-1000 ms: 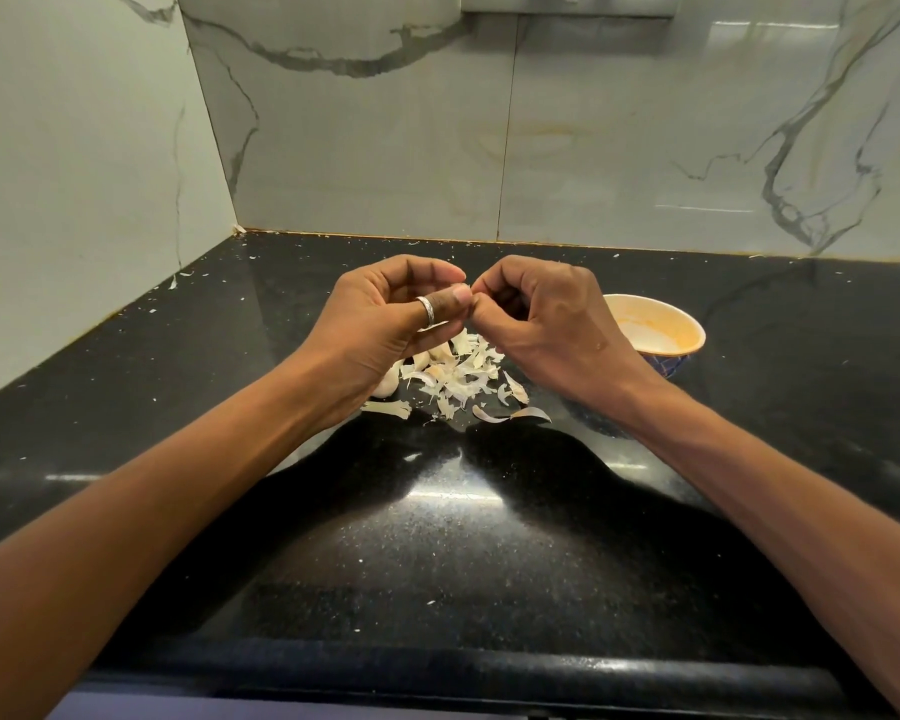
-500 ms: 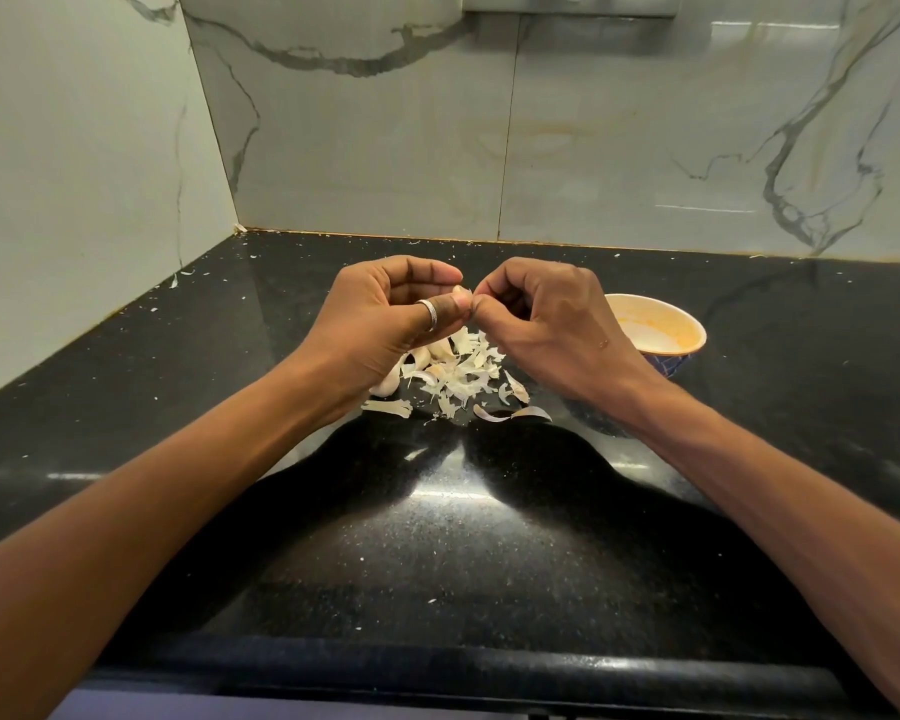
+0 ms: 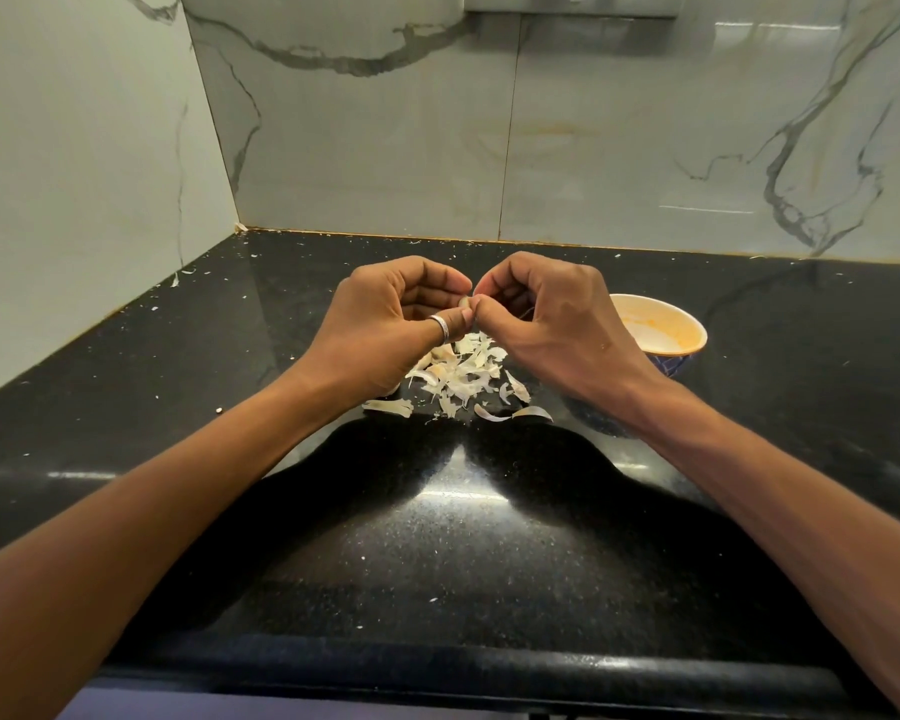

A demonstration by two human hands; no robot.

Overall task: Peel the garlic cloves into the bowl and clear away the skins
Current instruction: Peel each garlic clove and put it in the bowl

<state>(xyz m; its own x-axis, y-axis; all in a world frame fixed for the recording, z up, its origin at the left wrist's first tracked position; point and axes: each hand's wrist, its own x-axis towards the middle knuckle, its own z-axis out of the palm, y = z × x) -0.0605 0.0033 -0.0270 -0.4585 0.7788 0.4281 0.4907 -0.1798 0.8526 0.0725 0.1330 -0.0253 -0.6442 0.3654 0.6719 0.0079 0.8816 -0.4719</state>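
My left hand (image 3: 385, 324) and my right hand (image 3: 557, 319) meet fingertip to fingertip above the counter. Between them they pinch a small garlic clove (image 3: 464, 302), of which only a pale tip shows. A ring sits on my left thumb. Under the hands lies a heap of papery garlic skins (image 3: 463, 379), with a few unpeeled cloves among them, partly hidden by my left hand. The orange-rimmed bowl (image 3: 687, 324) stands just right of my right hand, its near side covered by the wrist.
The black speckled counter (image 3: 437, 553) runs to marble-tiled walls at the back and left. Small white flecks are scattered over it. Its rounded front edge (image 3: 463, 667) lies close to me.
Both hands stay together over the skins. The fingers have shifted slightly on the clove, and the left thumb now lies lower.
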